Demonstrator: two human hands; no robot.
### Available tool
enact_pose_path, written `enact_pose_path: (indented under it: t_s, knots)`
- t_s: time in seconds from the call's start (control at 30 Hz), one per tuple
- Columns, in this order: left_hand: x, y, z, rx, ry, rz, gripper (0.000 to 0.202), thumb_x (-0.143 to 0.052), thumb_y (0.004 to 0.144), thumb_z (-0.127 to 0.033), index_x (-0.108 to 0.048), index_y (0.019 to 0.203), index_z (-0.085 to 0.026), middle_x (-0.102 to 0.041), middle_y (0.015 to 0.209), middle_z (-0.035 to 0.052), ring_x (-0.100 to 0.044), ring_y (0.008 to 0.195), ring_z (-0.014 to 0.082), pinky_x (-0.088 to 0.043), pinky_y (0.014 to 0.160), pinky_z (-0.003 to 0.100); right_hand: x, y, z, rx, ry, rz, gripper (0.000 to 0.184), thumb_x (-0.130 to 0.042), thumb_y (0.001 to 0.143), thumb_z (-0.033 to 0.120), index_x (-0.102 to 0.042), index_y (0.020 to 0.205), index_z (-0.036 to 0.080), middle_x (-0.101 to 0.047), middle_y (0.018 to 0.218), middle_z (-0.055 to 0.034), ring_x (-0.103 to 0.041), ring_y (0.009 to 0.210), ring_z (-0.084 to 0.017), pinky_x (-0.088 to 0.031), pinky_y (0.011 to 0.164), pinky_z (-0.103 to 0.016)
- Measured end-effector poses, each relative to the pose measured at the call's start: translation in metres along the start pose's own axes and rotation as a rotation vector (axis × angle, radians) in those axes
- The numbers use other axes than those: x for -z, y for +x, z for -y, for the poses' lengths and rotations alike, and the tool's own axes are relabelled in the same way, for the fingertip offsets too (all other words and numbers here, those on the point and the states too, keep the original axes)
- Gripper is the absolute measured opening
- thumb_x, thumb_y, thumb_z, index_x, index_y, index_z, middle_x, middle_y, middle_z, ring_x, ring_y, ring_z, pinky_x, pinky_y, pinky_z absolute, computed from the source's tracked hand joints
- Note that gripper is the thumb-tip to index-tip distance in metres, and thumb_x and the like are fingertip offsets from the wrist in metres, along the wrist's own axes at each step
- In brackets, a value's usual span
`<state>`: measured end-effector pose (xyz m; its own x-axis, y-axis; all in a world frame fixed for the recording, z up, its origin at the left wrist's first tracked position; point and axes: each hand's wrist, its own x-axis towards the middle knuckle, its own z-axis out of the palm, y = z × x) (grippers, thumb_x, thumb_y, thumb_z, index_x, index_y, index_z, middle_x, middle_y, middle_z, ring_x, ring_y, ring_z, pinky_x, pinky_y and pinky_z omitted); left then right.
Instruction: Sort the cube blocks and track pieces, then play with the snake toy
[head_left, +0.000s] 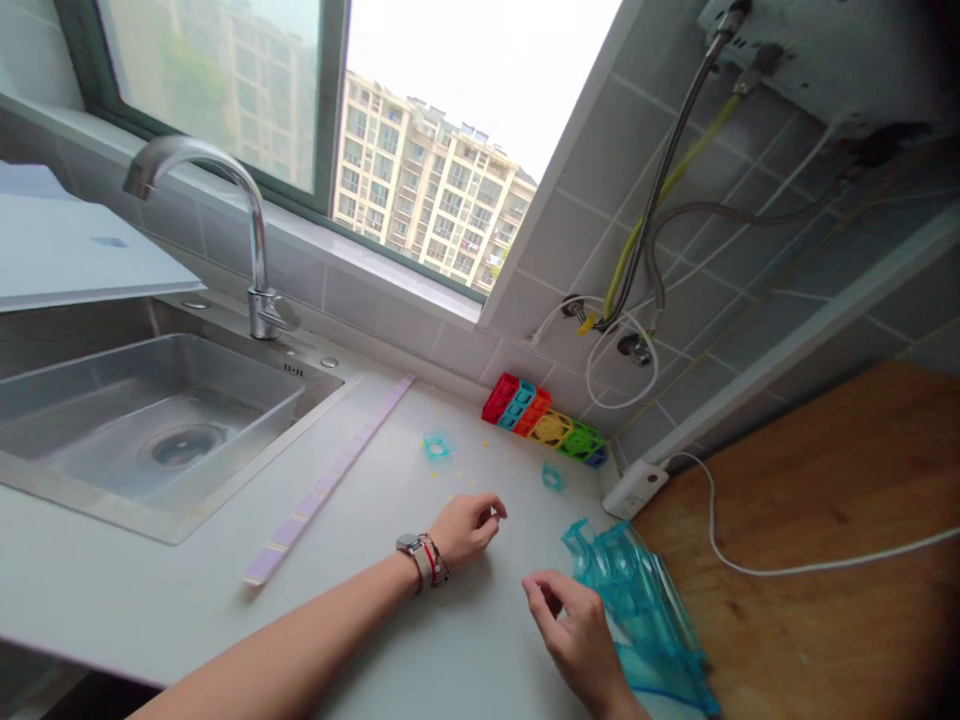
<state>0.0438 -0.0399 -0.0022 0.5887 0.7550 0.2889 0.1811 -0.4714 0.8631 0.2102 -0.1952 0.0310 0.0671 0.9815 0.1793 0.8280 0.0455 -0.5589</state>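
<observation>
My left hand (466,530), with a watch (409,543) and bracelets at its wrist, is just over the white counter with its fingers curled in. My right hand (574,632) is to its right, thumb and forefinger brought together in a pinch. Whatever either hand might hold is too small or hidden. Close beside my right hand lies a crumpled translucent teal plastic piece (637,590). Two small clear teal squares with round holes lie beyond the hands: a left one (437,446) and a right one (553,476). Tiny yellow bits are scattered between them.
Against the tiled wall stands a row of coloured openwork blocks (536,410). A pale purple strip (330,480) lies near the steel sink (172,430) and faucet (259,250). At right are a white power strip (636,487), its cord and a wooden board (810,560). Hoses hang above.
</observation>
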Motion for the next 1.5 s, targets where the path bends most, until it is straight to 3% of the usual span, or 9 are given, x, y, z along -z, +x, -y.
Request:
enact_pose_path:
  t_s: [0.13,0.4,0.57,0.67,0.77,0.9,1.07,1.3,1.5]
  knots:
    - [0.000,-0.001,0.004,0.001,0.043,-0.017,0.022,-0.050,0.086,-0.017,-0.071,0.093,-0.016,-0.051,0.056,-0.0051,-0.046,0.053,0.0110,-0.036,0.056,0.022,-0.037,-0.047,-0.012,-0.051,0.161,-0.156,0.023,-0.050,0.093,0.045,-0.068,0.081,0.038,-0.064,0.067,-0.0035,-0.061,0.058,-0.026,-0.049,0.058,-0.039]
    - [0.008,-0.006,0.000,-0.012,0.278,-0.092,0.024,-0.047,0.090,-0.018,-0.070,0.097,-0.016,-0.056,0.057,-0.0041,-0.055,0.055,0.0118,-0.043,0.059,0.022,-0.041,-0.039,-0.028,-0.151,0.320,-0.234,0.024,-0.049,0.080,0.022,-0.070,0.091,0.024,-0.048,0.061,0.0007,-0.049,0.056,-0.020,-0.036,0.056,-0.030]
    - [0.059,-0.027,0.007,0.046,0.523,-0.219,0.027,-0.044,0.093,-0.020,-0.069,0.104,-0.018,-0.067,0.076,0.0014,-0.065,0.069,0.0149,-0.050,0.066,0.025,-0.045,-0.044,-0.033,-0.116,0.430,-0.230,0.018,-0.045,0.074,0.016,-0.062,0.077,0.020,-0.031,0.056,0.0059,-0.037,0.053,-0.015,-0.024,0.054,-0.027]
    - [0.101,-0.047,0.011,0.103,0.696,-0.281,0.027,-0.048,0.091,-0.020,-0.068,0.110,-0.020,-0.070,0.105,0.0079,-0.065,0.101,0.0225,-0.052,0.088,0.033,-0.044,-0.044,-0.033,-0.093,0.501,-0.258,0.012,-0.045,0.075,0.018,-0.057,0.073,0.021,-0.033,0.058,0.0059,-0.036,0.055,-0.015,-0.023,0.054,-0.027]
    - [0.137,-0.066,0.014,0.226,0.864,-0.341,0.043,-0.058,0.086,-0.020,-0.061,0.129,-0.017,-0.058,0.136,0.0158,-0.051,0.128,0.0339,-0.042,0.106,0.047,-0.043,-0.042,-0.032,-0.095,0.513,-0.290,0.011,-0.046,0.075,0.019,-0.057,0.073,0.021,-0.030,0.057,0.0068,-0.034,0.054,-0.014,-0.022,0.054,-0.027]
    - [0.169,-0.085,0.022,0.459,0.996,-0.417,0.055,-0.064,0.087,-0.025,-0.053,0.138,-0.008,-0.054,0.135,0.0248,-0.051,0.126,0.0416,-0.043,0.102,0.057,-0.045,-0.040,-0.032,-0.089,0.498,-0.296,0.016,-0.048,0.073,0.020,-0.063,0.076,0.020,-0.028,0.054,0.0076,-0.034,0.052,-0.014,-0.021,0.054,-0.027]
    - [0.192,-0.099,0.026,0.652,0.967,-0.388,0.037,-0.064,0.095,-0.036,-0.060,0.126,-0.015,-0.062,0.126,0.0118,-0.063,0.111,0.0268,-0.053,0.094,0.049,-0.046,-0.038,-0.032,-0.087,0.513,-0.300,0.017,-0.051,0.076,0.024,-0.067,0.077,0.019,-0.036,0.054,0.0063,-0.038,0.053,-0.015,-0.025,0.055,-0.027]
    - [0.202,-0.133,0.005,0.652,0.789,-0.450,0.031,-0.062,0.097,-0.035,-0.063,0.119,-0.014,-0.066,0.120,0.0100,-0.065,0.106,0.0238,-0.055,0.092,0.045,-0.042,-0.036,-0.035,-0.081,0.561,-0.345,0.018,-0.053,0.076,0.026,-0.069,0.078,0.018,-0.048,0.059,0.0027,-0.045,0.058,-0.017,-0.031,0.056,-0.028]
    - [0.158,-0.244,-0.045,0.510,0.586,-0.495,0.047,-0.050,0.092,-0.053,-0.071,0.107,-0.014,-0.074,0.104,0.0115,-0.071,0.096,0.0289,-0.058,0.081,0.037,-0.041,-0.036,-0.034,-0.062,0.617,-0.352,0.024,-0.056,0.083,0.038,-0.070,0.086,0.018,-0.050,0.061,0.0023,-0.046,0.058,-0.017,-0.033,0.056,-0.028]
